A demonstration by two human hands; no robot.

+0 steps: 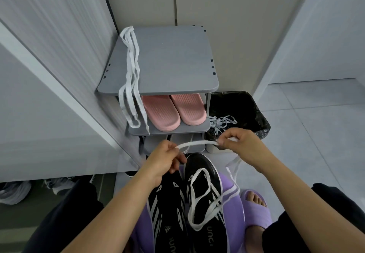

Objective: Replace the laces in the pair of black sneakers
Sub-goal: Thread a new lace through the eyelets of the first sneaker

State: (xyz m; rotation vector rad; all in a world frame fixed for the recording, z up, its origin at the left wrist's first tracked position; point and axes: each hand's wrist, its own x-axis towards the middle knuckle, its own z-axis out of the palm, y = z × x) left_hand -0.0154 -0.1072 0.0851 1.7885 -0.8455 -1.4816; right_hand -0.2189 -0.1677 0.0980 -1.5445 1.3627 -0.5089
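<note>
White lace [194, 144] held crosswise, pinched by left hand [165, 161] and right hand [240, 142], tip nearest the right, just above the toe of the black sneaker [205, 191].

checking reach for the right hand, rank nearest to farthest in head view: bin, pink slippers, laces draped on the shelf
1. bin, just behind the right hand
2. pink slippers, inside the shoe rack, leftward
3. draped laces, rack's far left edge
</note>
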